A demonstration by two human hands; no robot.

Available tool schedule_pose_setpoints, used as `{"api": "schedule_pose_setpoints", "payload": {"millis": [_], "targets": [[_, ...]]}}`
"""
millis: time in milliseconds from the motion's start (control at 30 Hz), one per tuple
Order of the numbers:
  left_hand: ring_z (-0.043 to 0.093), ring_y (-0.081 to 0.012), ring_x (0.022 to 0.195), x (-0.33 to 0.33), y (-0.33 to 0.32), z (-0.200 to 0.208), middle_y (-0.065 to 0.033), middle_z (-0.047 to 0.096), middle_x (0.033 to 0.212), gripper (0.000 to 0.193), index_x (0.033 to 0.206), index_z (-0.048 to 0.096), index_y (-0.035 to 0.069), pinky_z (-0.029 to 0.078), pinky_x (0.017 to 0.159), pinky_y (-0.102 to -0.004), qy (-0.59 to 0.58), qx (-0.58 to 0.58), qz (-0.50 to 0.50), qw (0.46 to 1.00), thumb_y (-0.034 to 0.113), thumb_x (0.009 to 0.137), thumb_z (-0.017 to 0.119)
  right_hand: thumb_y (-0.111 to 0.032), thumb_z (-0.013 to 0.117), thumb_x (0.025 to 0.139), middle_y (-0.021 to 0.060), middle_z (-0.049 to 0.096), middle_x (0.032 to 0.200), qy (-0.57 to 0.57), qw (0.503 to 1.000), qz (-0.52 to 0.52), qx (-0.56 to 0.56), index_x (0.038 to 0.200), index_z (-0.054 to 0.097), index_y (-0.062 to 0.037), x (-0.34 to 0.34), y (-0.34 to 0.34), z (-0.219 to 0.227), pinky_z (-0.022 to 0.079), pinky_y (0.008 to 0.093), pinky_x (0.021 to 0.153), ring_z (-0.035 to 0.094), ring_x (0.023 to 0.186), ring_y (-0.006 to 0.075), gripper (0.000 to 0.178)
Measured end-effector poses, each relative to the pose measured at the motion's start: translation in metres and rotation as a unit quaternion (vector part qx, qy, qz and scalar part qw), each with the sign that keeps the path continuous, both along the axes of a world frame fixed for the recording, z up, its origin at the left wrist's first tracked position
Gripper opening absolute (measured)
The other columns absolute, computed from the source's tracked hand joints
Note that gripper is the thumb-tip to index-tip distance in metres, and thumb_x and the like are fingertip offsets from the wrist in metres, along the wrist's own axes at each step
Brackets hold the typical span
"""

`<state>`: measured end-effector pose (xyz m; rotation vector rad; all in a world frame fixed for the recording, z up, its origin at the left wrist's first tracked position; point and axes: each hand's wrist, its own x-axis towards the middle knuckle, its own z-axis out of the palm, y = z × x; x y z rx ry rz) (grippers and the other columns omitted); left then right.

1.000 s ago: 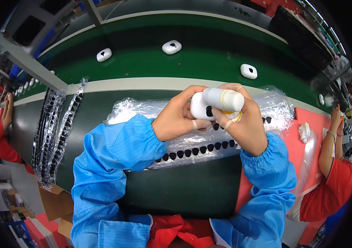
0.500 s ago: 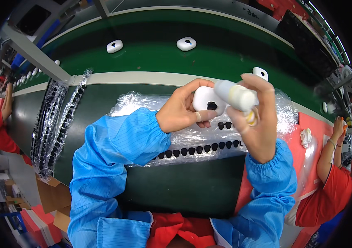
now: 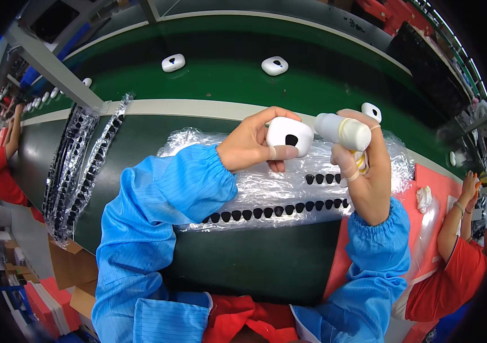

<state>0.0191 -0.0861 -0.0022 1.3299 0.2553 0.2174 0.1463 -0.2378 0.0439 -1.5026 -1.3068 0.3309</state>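
Observation:
My left hand (image 3: 246,144) grips a white rounded-square plastic housing (image 3: 279,130) by its left side and lower edge, with the thumb along the front. A black patch (image 3: 291,140) lies on the lower front of that housing. To its right, my right hand (image 3: 372,174) is wrapped round a white bottle (image 3: 335,128) tilted sideways, its round end toward me. Some yellow shows at the fingers under the bottle. Bottle and housing are apart. Beneath both hands lies a clear plastic sheet (image 3: 249,188) bearing rows of small black pieces (image 3: 278,211).
Beyond the worktable, a green conveyor belt (image 3: 220,86) carries several white housings (image 3: 275,66). Strips of black pieces in clear plastic (image 3: 97,154) hang at left. A red mat (image 3: 420,228) holds a crumpled white tissue (image 3: 424,198). Co-workers in red (image 3: 449,274) work on both sides.
My right hand has drawn the bottle right, away from the housing it overlapped. The black patch on the housing now looks flatter. The view has shifted slightly.

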Motion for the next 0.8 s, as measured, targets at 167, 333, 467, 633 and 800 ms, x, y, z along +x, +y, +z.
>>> {"api": "schedule_pose_setpoints", "payload": {"millis": [167, 333, 467, 633, 800], "targets": [[0.059, -0.0179, 0.081, 0.008, 0.027, -0.011, -0.0091, 0.056, 0.097, 0.047, 0.11, 0.048, 0.005, 0.051, 0.067, -0.0279, 0.028, 0.144, -0.003, 0.989, 0.013, 0.07, 0.072, -0.004, 0.058, 0.077, 0.0108, 0.058, 0.091, 0.01, 1.0, -0.005, -0.023, 0.109, 0.046, -0.0032, -0.004, 0.0, -0.001, 0.043, 0.0265, 0.073, 0.056, 0.086, 0.0169, 0.033], [0.061, -0.022, 0.08, 0.024, 0.089, -0.027, -0.0131, 0.062, 0.087, 0.055, 0.102, 0.056, 0.004, 0.047, 0.071, -0.0309, 0.131, 0.401, 0.194, 0.886, 0.04, 0.065, 0.072, -0.009, 0.053, 0.08, 0.0047, 0.05, 0.087, -0.026, 0.999, 0.014, -0.043, 0.111, 0.045, -0.004, -0.009, 0.006, -0.015, 0.04, 0.0211, 0.062, 0.047, 0.069, 0.0089, 0.033], [0.044, -0.0337, 0.1, 0.037, 0.118, -0.068, -0.0169, 0.051, 0.104, 0.055, 0.113, 0.051, 0.005, 0.036, 0.087, -0.0404, 0.218, 0.558, 0.319, 0.734, 0.038, 0.071, 0.064, -0.005, 0.052, 0.079, 0.0047, 0.051, 0.085, -0.043, 0.996, 0.022, -0.07, 0.109, 0.045, -0.0038, -0.015, 0.01, -0.027, 0.04, 0.0206, 0.059, 0.047, 0.067, 0.0087, 0.031], [0.029, -0.0339, 0.117, 0.029, 0.105, -0.077, -0.0171, 0.04, 0.121, 0.055, 0.121, 0.044, 0.007, 0.028, 0.095, -0.041, 0.154, 0.554, 0.389, 0.72, 0.025, 0.073, 0.064, -0.005, 0.054, 0.078, 0.0071, 0.054, 0.083, -0.015, 0.989, 0.048, -0.137, 0.106, 0.045, -0.0026, -0.018, 0.02, -0.041, 0.041, 0.0224, 0.061, 0.05, 0.068, 0.0101, 0.029], [0.044, -0.0274, 0.103, 0.025, 0.08, -0.048, -0.0088, 0.051, 0.109, 0.028, 0.098, 0.056, 0.009, 0.034, 0.086, -0.0376, -0.022, 0.587, 0.319, 0.744, 0.01, 0.072, 0.063, -0.006, 0.057, 0.078, 0.011, 0.059, 0.078, -0.019, 0.989, 0.035, -0.145, 0.105, 0.045, -0.0013, 0.0, 0.026, -0.067, 0.043, 0.0262, 0.06, 0.054, 0.068, 0.0135, 0.03]]}}
